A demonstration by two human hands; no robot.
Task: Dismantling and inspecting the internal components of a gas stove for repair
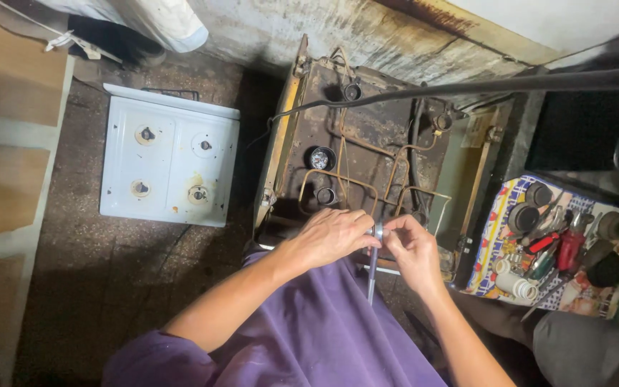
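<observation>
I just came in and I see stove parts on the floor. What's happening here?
A person in purple is bent over an opened stove body, its rusty inside and thin gas tubes showing. Both hands meet at its near edge: the left hand and right hand grip a slim metal wrench that hangs down between them. The stove's white top panel lies apart on the floor to the left. A patterned tray of tools sits on the right.
</observation>
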